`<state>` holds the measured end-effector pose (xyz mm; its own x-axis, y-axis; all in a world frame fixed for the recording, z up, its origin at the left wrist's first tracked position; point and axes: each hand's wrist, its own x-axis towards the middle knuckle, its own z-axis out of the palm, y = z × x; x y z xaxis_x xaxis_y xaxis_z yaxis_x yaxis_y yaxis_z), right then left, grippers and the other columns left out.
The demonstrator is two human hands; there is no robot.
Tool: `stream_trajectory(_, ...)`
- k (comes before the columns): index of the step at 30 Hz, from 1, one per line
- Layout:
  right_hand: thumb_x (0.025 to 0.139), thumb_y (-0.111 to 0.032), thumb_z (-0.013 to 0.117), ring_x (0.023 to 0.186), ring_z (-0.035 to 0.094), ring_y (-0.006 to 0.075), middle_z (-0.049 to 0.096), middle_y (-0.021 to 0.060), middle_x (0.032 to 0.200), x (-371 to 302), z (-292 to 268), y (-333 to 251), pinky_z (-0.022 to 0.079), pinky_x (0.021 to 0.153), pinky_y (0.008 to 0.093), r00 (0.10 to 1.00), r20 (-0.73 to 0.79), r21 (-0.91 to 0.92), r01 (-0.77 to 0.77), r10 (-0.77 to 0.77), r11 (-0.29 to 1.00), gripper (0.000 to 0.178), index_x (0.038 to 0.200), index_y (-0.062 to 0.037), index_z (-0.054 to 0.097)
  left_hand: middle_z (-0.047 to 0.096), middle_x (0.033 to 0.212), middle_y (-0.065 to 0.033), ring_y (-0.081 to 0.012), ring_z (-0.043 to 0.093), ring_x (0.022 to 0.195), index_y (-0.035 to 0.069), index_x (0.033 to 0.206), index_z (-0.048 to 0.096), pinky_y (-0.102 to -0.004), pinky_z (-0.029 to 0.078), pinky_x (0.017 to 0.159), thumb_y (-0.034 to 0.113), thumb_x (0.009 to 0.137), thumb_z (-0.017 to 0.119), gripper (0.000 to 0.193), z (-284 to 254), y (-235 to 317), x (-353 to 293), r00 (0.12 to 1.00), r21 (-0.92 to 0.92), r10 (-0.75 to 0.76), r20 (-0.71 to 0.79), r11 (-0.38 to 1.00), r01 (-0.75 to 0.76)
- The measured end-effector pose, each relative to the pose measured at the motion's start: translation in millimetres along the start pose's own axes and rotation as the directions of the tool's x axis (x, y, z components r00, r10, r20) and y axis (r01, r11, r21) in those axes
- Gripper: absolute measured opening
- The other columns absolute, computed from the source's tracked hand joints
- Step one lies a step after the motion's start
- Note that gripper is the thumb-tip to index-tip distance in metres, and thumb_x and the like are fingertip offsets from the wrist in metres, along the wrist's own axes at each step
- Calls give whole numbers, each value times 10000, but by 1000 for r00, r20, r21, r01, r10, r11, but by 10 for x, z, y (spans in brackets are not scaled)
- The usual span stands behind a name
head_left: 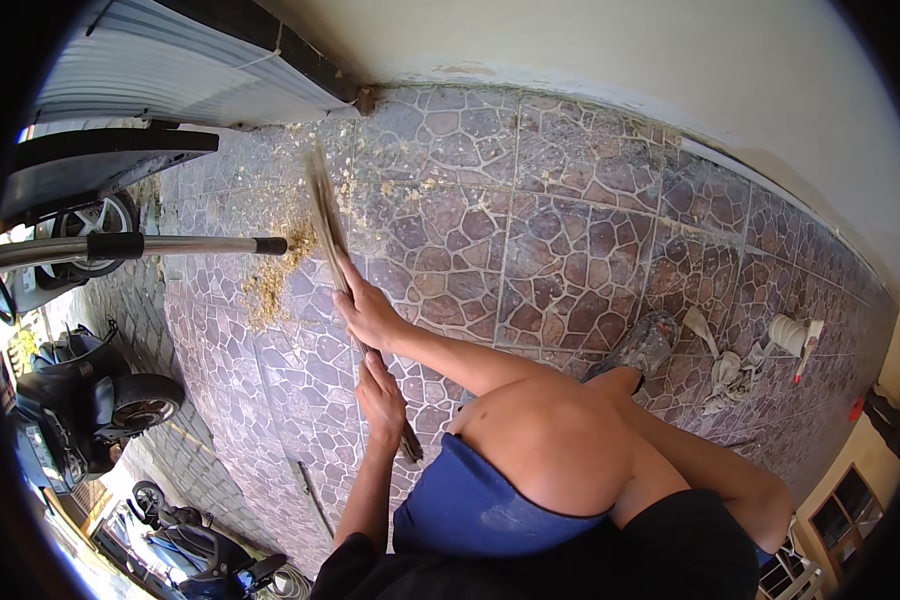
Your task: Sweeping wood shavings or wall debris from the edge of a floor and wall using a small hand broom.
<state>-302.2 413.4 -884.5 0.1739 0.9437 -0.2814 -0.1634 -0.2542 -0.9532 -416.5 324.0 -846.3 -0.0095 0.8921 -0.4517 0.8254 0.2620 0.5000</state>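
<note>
A stick broom [330, 220], a bundle of long thin brown sticks, slants across the patterned tile floor, its far end smeared by motion. My right hand [370, 312] is closed around the middle of the bundle, with the index finger stretched along it. Lower down, my left hand [380, 398] grips the same broom near its butt end. Yellow-brown shavings [282, 278] lie in a loose heap just left of the broom. Paler crumbs are scattered further off toward the wall.
A metal tube with a black tip [270, 245] reaches in from the left above the shavings. Motorcycles [100, 400] stand at the left. A wall [620, 50] borders the far side. A crumpled rag [735, 378] and a white roll [788, 334] lie right of my shoe [650, 342].
</note>
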Motion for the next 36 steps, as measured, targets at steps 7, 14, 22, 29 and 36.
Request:
stream_trajectory(7,1001,-105,448,688,655,382,647,263,838,-79,-460,117,494,636,480,875,-471,-28,-141,111,990,621,1574,-40,218,590,628,-275,-429,617,547,-70,888,565,-531,464,537,400,1094,353,555,-13,406,151,935,155,220,280,950,-270)
stream_trajectory(14,964,-112,546,787,698,323,659,186,875,-16,-357,-300,562,784,461,977,211,-164,0,35,986,848,1614,-114,2,537,617,-46,-157,551,434,-3,889,516,-302,468,394,448,1099,293,545,174,517,-152,992,-445,-24,128,892,79)
stream_trajectory(22,960,-104,570,770,675,357,656,243,1160,-457,-1607,-605,522,724,469,970,58,-445,-186,236,876,848,1622,-263,65,636,1018,-300,-444,600,934,-69,1076,582,-488,483,865,247,1031,501,330,781,826,144,701,-332,597,390,801,-497)
stream_trajectory(29,1002,-337,587,860,684,417,694,232,954,-603,-3242,-1477,530,794,480,908,-15,-897,-197,419,395,615,1552,-215,341,589,1136,-230,-371,562,1052,-16,1132,579,-454,468,904,321,846,772,482,995,1474,543,748,80,636,187,749,-657)
stream_trajectory(36,1021,-319,544,881,695,356,701,229,1074,502,-3313,-2400,535,862,458,982,122,-962,81,147,261,517,1495,-141,442,334,1549,-292,-411,349,1435,-94,1494,308,-466,298,1185,580,611,883,1250,1362,2006,1384,878,612,438,194,645,-458)
